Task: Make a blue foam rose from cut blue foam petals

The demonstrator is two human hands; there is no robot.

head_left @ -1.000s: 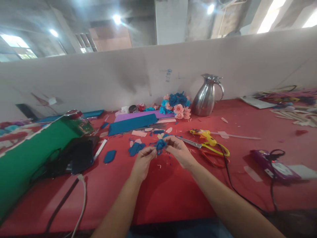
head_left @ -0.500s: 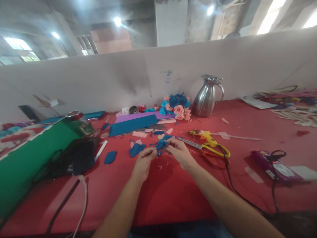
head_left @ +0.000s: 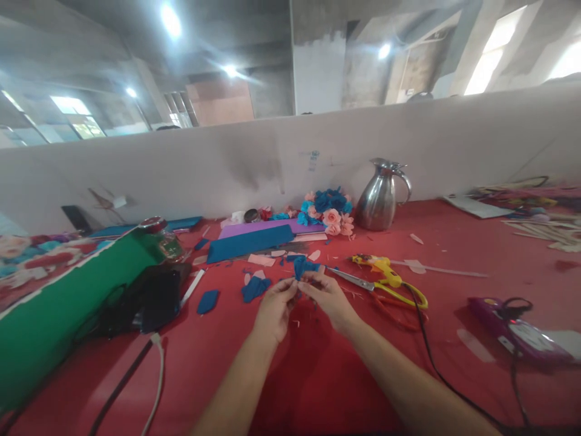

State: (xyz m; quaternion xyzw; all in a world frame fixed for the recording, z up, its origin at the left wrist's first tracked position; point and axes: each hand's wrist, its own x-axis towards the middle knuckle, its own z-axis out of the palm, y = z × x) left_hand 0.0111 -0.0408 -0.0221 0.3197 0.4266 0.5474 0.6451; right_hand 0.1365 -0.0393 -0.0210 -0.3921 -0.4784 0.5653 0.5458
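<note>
On white partition [head_left: 204, 175], blue writing [head_left: 313, 158], illegible; fingers [head_left: 287, 289] pinch blue paper [head_left: 299, 266].

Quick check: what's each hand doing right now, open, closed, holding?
Left hand: closed, fingers pinching the lower end of the gathered blue paper.
Right hand: closed, fingers pinching the same gathered blue paper.

The single head-worn view looks forward and down from above the wearer's forearms [head_left: 245, 378] — left hand [head_left: 275, 306] and right hand [head_left: 329, 300] near mid-frame — across the red worktop [head_left: 318, 387] and over the pale partition [head_left: 190, 163] to distant ceiling lights [head_left: 171, 21].
</note>
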